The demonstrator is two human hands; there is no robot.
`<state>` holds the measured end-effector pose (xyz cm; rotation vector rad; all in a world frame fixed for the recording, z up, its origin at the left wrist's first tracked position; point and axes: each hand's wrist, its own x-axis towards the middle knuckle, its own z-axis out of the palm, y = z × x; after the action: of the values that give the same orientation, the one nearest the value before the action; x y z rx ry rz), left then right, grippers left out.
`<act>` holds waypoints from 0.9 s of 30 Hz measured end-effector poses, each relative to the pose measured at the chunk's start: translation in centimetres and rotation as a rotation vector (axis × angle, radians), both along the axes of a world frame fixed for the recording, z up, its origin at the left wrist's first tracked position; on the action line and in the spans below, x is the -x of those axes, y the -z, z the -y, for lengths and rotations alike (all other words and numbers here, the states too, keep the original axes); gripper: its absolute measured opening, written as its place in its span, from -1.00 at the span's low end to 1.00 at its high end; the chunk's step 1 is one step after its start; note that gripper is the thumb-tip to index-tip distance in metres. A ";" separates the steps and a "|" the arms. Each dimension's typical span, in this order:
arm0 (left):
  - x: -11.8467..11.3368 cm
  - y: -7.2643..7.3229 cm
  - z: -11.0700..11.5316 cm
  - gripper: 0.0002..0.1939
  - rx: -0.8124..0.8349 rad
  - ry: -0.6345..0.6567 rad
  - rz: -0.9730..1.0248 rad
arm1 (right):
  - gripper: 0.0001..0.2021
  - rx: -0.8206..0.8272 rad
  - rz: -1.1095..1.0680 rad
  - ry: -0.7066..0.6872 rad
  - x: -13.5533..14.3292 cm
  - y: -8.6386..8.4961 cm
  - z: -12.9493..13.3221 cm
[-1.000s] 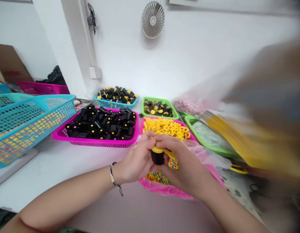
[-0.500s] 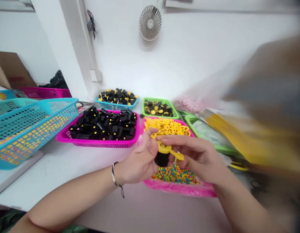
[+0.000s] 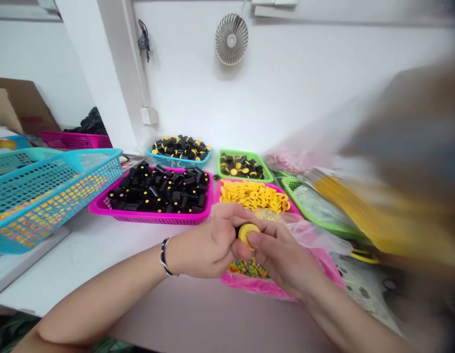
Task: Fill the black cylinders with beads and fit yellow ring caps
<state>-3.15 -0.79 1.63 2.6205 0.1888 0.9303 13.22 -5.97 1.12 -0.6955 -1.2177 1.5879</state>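
Observation:
My left hand (image 3: 209,242) is closed around a small black container with a yellow cap (image 3: 245,235), tipped so that the cap's flat top faces me. The fingers of my right hand (image 3: 286,255) wrap the cap's other side, the thumb pressed on its face. Most of the black body is hidden by my left fingers. Below both hands lie small multicoloured beads (image 3: 249,268) in a pink basket (image 3: 259,287) lined with clear plastic. Just behind, loose yellow cap pieces (image 3: 255,193) fill another pink basket.
To the left, a magenta basket (image 3: 150,215) holds black containers. Capped containers fill a blue basket (image 3: 179,161) and a green basket (image 3: 244,177) by the wall. Teal baskets (image 3: 58,196) stand far left. Plastic bags and a blurred yellow stack (image 3: 345,211) crowd the right. A small fan (image 3: 231,39) hangs above.
The cap's flip lid stuck out to the right before and is now folded down. The container has tipped toward me, and my right thumb has moved onto the cap.

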 end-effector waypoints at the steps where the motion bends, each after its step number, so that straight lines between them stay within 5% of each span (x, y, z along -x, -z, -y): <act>1: -0.2 0.2 -0.1 -0.75 0.021 -0.007 0.006 | -0.83 -0.010 0.003 0.042 0.1 0.2 -0.1; 9: -1.1 1.8 -1.0 -0.75 0.109 0.056 0.034 | -0.81 0.072 0.071 0.185 0.4 1.0 -0.3; 15: 2.7 -2.2 -4.0 -0.67 0.009 -0.153 -0.247 | -0.76 0.251 0.294 0.107 -0.5 0.9 -1.7; 18: 6.5 -3.6 -7.2 -0.57 -0.074 -0.394 -0.423 | -0.61 0.078 0.581 0.232 -1.3 -0.8 -6.0; 20: 8.5 -3.2 -9.3 -0.46 -0.035 -0.570 -0.589 | -0.49 -0.035 0.623 0.401 -2.1 -2.9 -10.4; 23: 9.7 -1.4 -11.5 -0.37 0.001 -0.575 -0.662 | -0.23 -0.136 0.729 0.589 -3.2 -6.1 -16.8; 27: 9.3 0.5 -13.1 -0.44 0.050 -0.545 -0.695 | -0.58 -0.227 0.909 0.607 -3.0 -7.5 -20.8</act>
<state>-12.47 12.28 1.16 2.7791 1.1165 0.0923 16.21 14.86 8.62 -1.5458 -1.5659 0.5920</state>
